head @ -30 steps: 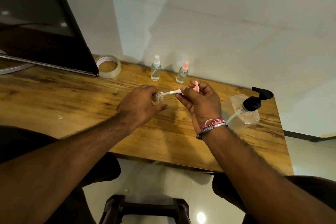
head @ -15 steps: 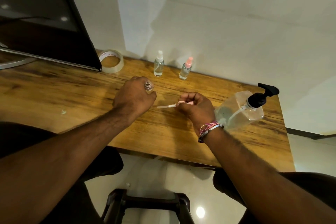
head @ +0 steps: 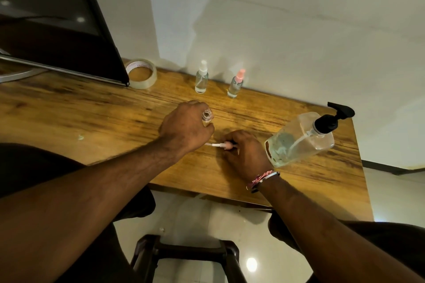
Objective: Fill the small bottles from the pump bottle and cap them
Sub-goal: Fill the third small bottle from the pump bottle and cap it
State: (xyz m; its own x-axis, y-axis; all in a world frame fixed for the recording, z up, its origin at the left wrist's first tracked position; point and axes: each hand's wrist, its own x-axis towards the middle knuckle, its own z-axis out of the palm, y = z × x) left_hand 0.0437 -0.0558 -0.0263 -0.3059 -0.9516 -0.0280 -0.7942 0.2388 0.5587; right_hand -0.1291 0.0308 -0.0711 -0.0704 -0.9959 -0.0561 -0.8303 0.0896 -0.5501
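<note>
Left hand: we grip the open small bottle upright; keep it steady
Right hand: we pinch the spray cap at the table; lay it clean

The open small bottle is clear, uncapped and upright on the wooden table, gripped in the left hand. Its pink spray cap lies flat, white dip tube pointing left. Two capped small bottles stand upright near the wall: white-capped and pink-capped. The clear pump bottle, black pump head, stands at right.
</note>
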